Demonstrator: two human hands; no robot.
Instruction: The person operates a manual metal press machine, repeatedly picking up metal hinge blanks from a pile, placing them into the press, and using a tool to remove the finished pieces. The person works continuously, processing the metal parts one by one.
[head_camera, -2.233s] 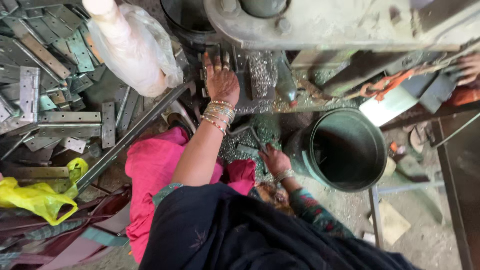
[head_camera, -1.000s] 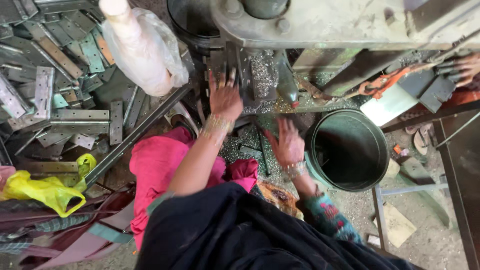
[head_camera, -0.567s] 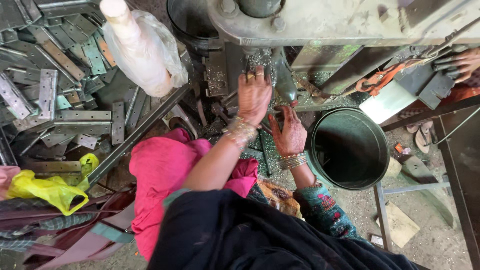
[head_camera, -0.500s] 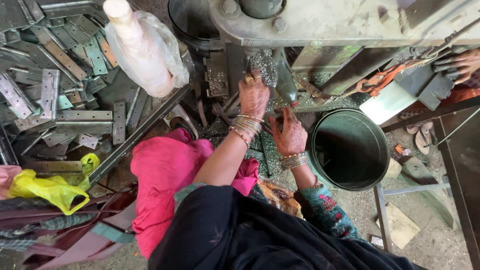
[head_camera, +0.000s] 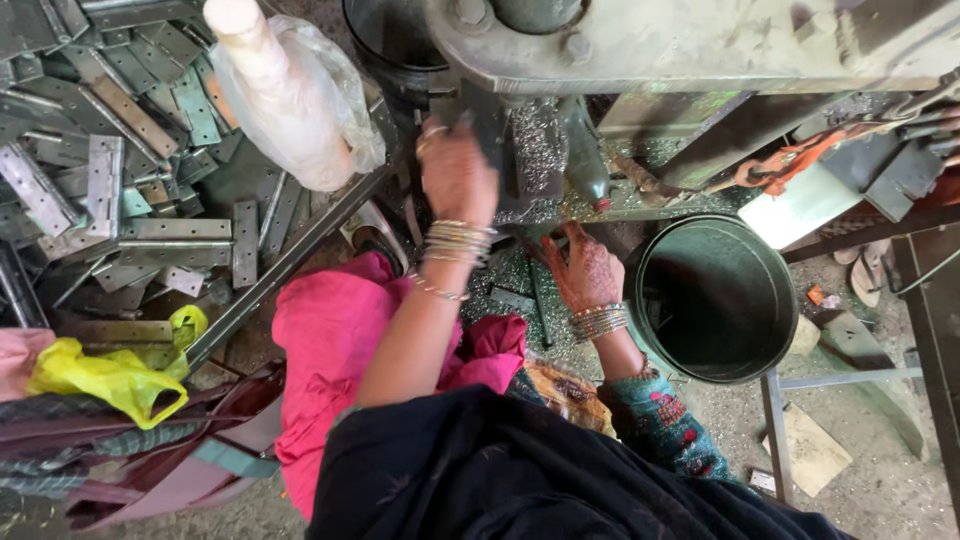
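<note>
Under your right hand (head_camera: 583, 268) lies a flat metal strip (head_camera: 540, 300), its long axis running near to far, one end pointing toward your lap and the other toward the machine (head_camera: 690, 45). It rests on the chip-strewn surface (head_camera: 540, 170) below the machine body, just left of the round green bucket (head_camera: 712, 298). Your right hand has its fingers spread and bent down over the far end of the strip; whether this grip has closed on the strip cannot be told, since the fingertips are buried in the metal shavings. Bangles ring that wrist.

Your left hand (head_camera: 458, 175) reaches farther away, up against the dark front of the machine, back of the hand toward you. Its fingers curl over something dark there, but the picture is blurred at that spot, so what that grip has hold of cannot be told.

Near you, pink cloth (head_camera: 335, 360) covers your lap. To the far left stands a white wrapped roll in clear plastic (head_camera: 285, 95), tilted. Left of it lies a heap of flat hinge-like plates (head_camera: 100, 170), pointing every way. A long steel bar (head_camera: 290, 260) slants from near left to far right beside your knee. A yellow bag (head_camera: 110, 375) sits at the near left.
</note>
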